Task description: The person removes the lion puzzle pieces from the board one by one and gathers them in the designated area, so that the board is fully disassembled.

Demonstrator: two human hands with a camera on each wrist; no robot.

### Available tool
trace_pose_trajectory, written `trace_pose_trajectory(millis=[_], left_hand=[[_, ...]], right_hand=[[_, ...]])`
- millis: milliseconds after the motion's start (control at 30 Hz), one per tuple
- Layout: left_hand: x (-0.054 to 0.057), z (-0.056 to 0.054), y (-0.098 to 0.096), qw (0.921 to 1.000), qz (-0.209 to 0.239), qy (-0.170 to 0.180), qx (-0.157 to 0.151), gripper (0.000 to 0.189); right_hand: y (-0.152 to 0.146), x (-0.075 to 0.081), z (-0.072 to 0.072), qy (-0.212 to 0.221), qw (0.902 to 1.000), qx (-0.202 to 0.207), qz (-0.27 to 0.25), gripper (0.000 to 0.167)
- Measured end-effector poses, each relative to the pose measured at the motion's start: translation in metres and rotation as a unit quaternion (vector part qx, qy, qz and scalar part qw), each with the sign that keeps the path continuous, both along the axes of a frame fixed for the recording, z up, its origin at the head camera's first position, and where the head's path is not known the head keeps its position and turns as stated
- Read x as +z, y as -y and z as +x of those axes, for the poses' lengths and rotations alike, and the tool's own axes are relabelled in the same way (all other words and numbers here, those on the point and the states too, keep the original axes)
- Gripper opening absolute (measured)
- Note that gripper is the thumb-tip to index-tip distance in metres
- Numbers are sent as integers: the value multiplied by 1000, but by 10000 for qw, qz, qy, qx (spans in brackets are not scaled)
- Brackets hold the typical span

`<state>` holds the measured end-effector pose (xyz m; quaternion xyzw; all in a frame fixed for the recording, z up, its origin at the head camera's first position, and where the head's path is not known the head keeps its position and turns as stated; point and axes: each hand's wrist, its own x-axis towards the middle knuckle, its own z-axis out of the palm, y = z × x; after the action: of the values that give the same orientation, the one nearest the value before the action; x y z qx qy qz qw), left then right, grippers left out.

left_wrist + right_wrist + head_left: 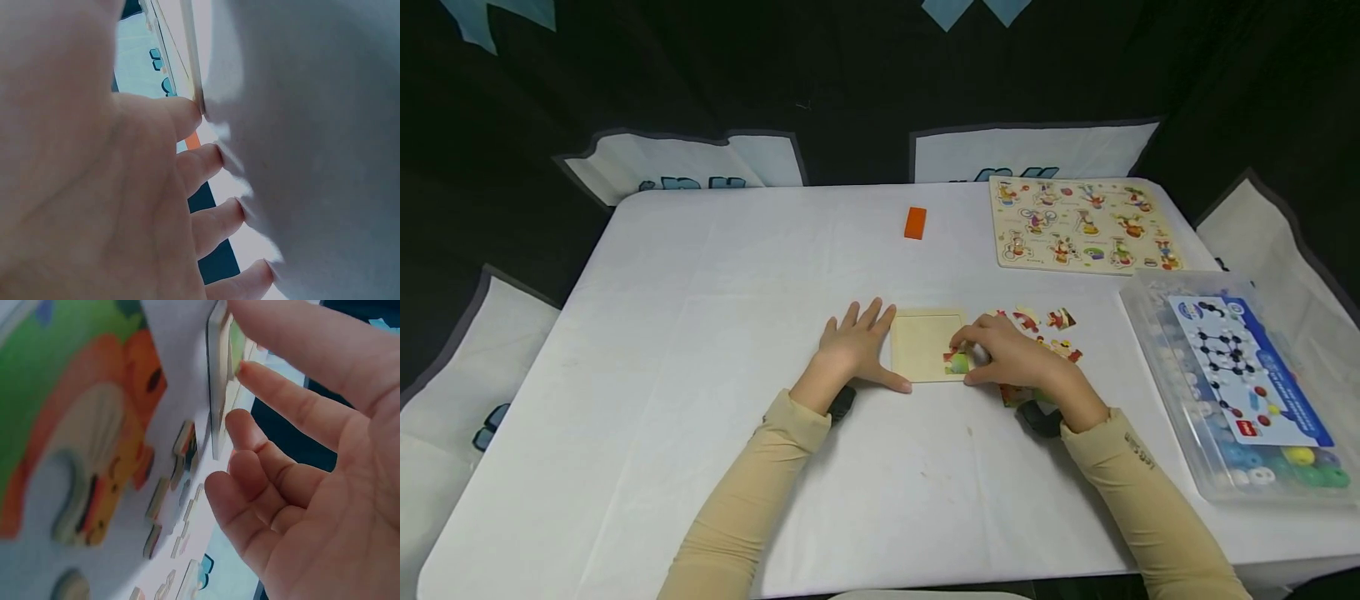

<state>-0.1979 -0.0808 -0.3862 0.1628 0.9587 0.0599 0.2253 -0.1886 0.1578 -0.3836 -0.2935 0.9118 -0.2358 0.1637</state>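
Observation:
A shallow square wooden puzzle tray [919,346] lies on the white table between the two hands. My left hand [856,346] is spread flat, fingers apart, its thumb and index finger at the tray's left edge. In the left wrist view, the fingertips [209,164] touch the tabletop. My right hand [1011,354] is over the tray's right side. Its index fingertip touches a printed green-and-red puzzle piece [957,363] lying in the lower right corner, while the thumb rests by the tray's near edge. The other fingers [228,503] are loosely bent and hold nothing.
Several loose picture puzzle pieces [1062,318] lie right of the tray, some partly hidden by the right hand. A larger picture board [1078,262] lies at the back right. A clear plastic box [1213,479] of coloured balls stands at right. An orange block [915,223] lies farther back.

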Motion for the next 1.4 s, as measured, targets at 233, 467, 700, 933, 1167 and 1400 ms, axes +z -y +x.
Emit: trace_pose_trajectory(millis=[233, 467, 700, 933, 1167, 1400], left_hand=[[1, 0, 0, 10000, -13, 54, 18, 122], [0, 0, -1, 10000, -39, 32, 35, 122], [1, 0, -1, 10000, -31, 61, 32, 122], [1, 1, -1, 10000, -39, 40, -4, 122], [0, 0, -1, 10000, -47, 31, -39, 122], [0, -1, 0, 10000, -52, 17, -64, 122]], right_hand=[[5, -1, -2, 64, 9997, -20, -246, 45], [11, -1, -4, 59, 9980, 304, -545, 47], [12, -2, -6, -4, 9981, 312, -536, 42], [4, -1, -3, 140, 9985, -34, -528, 41], [-14, 3, 0, 283, 9949, -347, -909, 43], [-40, 11, 6, 410, 9896, -742, -1163, 40]])
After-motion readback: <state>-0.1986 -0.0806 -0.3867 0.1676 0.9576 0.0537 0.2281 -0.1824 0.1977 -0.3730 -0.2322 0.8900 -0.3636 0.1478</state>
